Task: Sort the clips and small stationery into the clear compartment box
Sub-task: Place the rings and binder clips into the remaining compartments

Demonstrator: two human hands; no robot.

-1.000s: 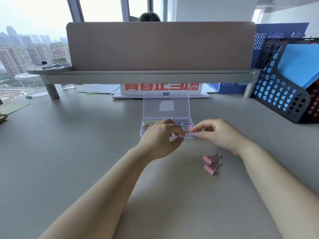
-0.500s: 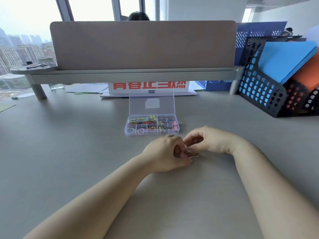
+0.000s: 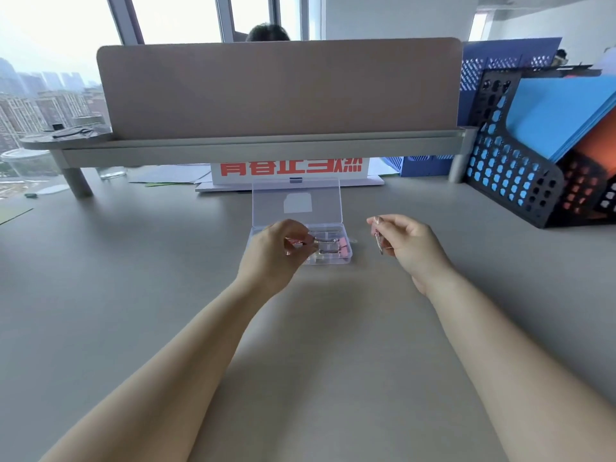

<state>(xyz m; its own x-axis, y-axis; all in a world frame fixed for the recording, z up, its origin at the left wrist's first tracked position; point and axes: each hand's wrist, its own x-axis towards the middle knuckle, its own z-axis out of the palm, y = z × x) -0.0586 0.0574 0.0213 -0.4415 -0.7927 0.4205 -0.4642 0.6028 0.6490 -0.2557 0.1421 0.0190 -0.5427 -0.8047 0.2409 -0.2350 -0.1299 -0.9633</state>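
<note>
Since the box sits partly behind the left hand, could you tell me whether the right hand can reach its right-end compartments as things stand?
Probably yes: the right hand, pinching a clip, hovers beside the compartment box; the lid is open and the left hand covers only its left part.

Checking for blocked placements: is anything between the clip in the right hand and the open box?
Nothing visible. The right hand pinches a binder clip just right of the clear compartment box, whose lid stands open. The left hand, holding another pink clip, covers only the box's left part.
</note>
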